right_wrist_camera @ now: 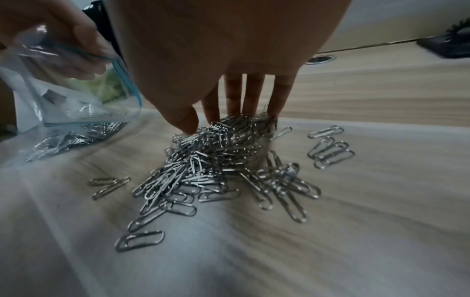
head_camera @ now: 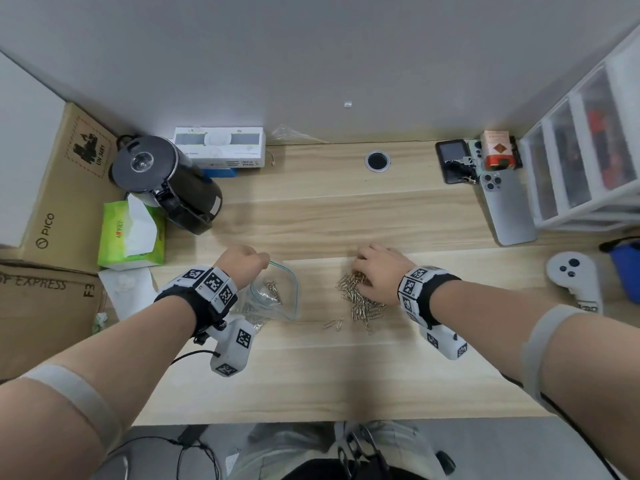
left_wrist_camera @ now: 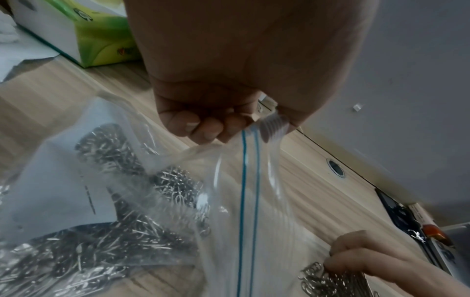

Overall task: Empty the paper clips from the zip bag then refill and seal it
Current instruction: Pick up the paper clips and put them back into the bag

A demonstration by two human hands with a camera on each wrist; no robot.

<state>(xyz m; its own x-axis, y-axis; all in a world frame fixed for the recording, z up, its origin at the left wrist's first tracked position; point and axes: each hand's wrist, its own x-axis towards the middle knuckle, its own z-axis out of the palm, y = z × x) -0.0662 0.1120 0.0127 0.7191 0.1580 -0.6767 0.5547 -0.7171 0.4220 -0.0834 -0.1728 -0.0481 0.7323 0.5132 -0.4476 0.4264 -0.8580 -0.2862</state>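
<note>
My left hand [head_camera: 242, 263] pinches the rim of a clear zip bag [head_camera: 277, 296] with a blue seal line, holding its mouth up and facing right. In the left wrist view the curled fingers [left_wrist_camera: 211, 128] clamp the bag's top edge [left_wrist_camera: 249, 180]. Several paper clips [left_wrist_camera: 114, 247] lie inside the bag. To its right a pile of silver paper clips [head_camera: 360, 303] sits on the wooden desk. My right hand [head_camera: 377, 271] is on the pile's far end, with thumb and fingers [right_wrist_camera: 251, 96] closing round a bunch of clips [right_wrist_camera: 216, 156]. A few loose clips [right_wrist_camera: 328, 148] lie scattered around.
A black kettle [head_camera: 166, 181], a green tissue pack [head_camera: 130, 233] and cardboard boxes [head_camera: 59, 188] crowd the left. Phones [head_camera: 507, 209], a white controller [head_camera: 575, 275] and a drawer unit [head_camera: 581, 161] stand at the right. A cable hole [head_camera: 377, 160] is at the back.
</note>
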